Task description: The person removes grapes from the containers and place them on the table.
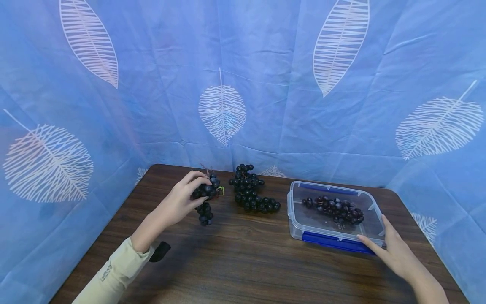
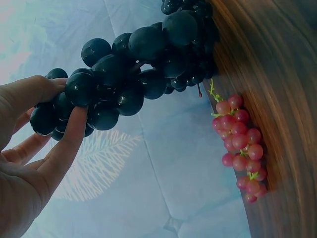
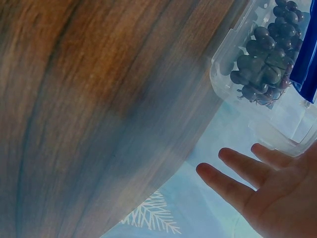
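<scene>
My left hand (image 1: 182, 202) grips a bunch of dark grapes (image 2: 106, 84) between thumb and fingers, over the left part of the table. In the head view a narrower tail of dark grapes (image 1: 205, 214) shows just below that hand. A bunch of red grapes (image 2: 240, 148) with green stems lies on the table beyond, as the left wrist view shows. At the right, my right hand (image 1: 398, 255) is at the near right corner of a clear plastic box (image 1: 294, 228) with blue clips. Its thumb overlaps the box's front edge, and its other fingers (image 3: 225, 186) are straight and spread. Dark grapes (image 1: 336, 209) lie inside the box.
More dark grapes (image 1: 247, 190) lie at the table's back middle, between the left hand and the box. The brown wooden table (image 1: 243, 261) meets a blue cloth (image 1: 262, 84) with white leaf prints behind. A small black piece (image 1: 160, 252) shows beside the left cuff.
</scene>
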`<state>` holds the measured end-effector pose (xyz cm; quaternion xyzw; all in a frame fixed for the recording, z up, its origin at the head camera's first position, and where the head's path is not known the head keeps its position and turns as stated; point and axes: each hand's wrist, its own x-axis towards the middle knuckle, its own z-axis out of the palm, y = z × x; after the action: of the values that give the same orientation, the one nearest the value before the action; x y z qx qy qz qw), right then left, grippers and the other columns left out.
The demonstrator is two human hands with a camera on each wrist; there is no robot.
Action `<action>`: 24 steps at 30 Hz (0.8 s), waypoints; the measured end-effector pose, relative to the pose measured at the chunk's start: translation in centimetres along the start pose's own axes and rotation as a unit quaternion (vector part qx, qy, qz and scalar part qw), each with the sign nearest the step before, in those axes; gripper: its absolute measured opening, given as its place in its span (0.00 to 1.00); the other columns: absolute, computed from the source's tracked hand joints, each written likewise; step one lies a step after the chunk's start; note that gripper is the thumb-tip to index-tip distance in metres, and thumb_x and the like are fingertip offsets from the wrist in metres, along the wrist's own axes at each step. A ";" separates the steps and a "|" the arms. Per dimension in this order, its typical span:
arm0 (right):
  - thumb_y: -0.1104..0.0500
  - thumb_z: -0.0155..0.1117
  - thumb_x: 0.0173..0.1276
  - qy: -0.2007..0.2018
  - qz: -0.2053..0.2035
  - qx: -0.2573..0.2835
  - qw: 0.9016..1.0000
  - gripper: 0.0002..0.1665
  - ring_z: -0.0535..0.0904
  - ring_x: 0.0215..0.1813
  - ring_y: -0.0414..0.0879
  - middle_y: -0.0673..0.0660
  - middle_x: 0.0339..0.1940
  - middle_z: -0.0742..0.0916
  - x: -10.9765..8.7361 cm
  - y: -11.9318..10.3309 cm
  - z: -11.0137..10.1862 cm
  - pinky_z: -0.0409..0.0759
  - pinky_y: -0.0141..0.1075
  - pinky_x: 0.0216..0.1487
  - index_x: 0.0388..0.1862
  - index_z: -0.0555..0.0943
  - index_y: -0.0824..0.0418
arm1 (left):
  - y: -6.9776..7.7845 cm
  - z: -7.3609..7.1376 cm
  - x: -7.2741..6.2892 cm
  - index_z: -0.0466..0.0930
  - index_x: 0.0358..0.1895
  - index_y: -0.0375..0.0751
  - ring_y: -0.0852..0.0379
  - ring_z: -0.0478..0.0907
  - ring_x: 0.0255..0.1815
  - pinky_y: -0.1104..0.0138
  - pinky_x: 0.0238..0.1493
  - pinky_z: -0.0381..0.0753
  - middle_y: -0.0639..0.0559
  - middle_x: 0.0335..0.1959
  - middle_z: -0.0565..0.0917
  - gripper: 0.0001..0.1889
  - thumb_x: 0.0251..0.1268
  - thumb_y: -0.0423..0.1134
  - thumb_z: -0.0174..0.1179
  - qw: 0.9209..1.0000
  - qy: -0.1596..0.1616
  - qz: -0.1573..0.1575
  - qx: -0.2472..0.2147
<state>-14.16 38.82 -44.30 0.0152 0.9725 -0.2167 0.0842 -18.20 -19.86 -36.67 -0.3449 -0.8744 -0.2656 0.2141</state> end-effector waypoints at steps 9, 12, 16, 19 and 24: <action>0.30 0.50 0.81 0.001 0.002 0.000 1.000 0.70 0.55 0.69 0.92 0.95 0.74 0.45 0.1 0.1 0.1 0.64 0.82 0.62 0.79 0.22 0.80 | -0.3 -0.6 -0.8 0.82 0.55 0.37 0.46 0.82 0.51 0.59 0.37 0.81 0.39 0.60 0.78 0.21 0.59 0.23 0.76 1.000 0.007 -0.015 0.013; 0.30 0.50 0.81 0.001 0.002 0.001 1.000 0.70 0.55 0.68 0.92 0.95 0.73 0.45 0.1 0.1 0.1 0.64 0.81 0.62 0.78 0.22 0.80 | -0.4 -0.7 -1.3 0.82 0.55 0.36 0.46 0.82 0.51 0.59 0.38 0.81 0.39 0.59 0.78 0.21 0.58 0.23 0.76 1.000 0.013 -0.019 0.018; 0.30 0.50 0.81 0.002 0.001 0.003 1.000 0.70 0.54 0.69 0.92 0.95 0.74 0.45 0.1 0.1 0.1 0.63 0.82 0.62 0.78 0.22 0.80 | -0.6 -0.8 -2.0 0.82 0.55 0.36 0.46 0.82 0.51 0.60 0.36 0.80 0.39 0.58 0.78 0.22 0.58 0.22 0.76 0.999 0.013 -0.028 0.019; 0.30 0.50 0.81 0.001 0.002 0.004 1.000 0.70 0.52 0.69 0.93 0.94 0.74 0.45 0.1 0.1 0.1 0.62 0.82 0.63 0.79 0.22 0.80 | -0.7 -0.8 -2.7 0.82 0.54 0.37 0.45 0.82 0.52 0.59 0.37 0.81 0.40 0.58 0.78 0.22 0.58 0.22 0.75 0.999 0.013 -0.035 0.020; 0.30 0.49 0.82 -0.005 0.003 0.006 1.000 0.70 0.51 0.69 0.93 0.94 0.74 0.44 0.0 0.1 0.0 0.61 0.82 0.63 0.79 0.21 0.79 | -0.9 -0.7 -3.9 0.82 0.54 0.38 0.45 0.82 0.53 0.57 0.40 0.82 0.41 0.58 0.78 0.22 0.57 0.21 0.75 0.999 0.016 -0.046 0.015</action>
<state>-14.18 38.91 -44.40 0.0172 0.9707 -0.2223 0.0898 -16.08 -22.70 -38.61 -0.2967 -0.8899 -0.2674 0.2206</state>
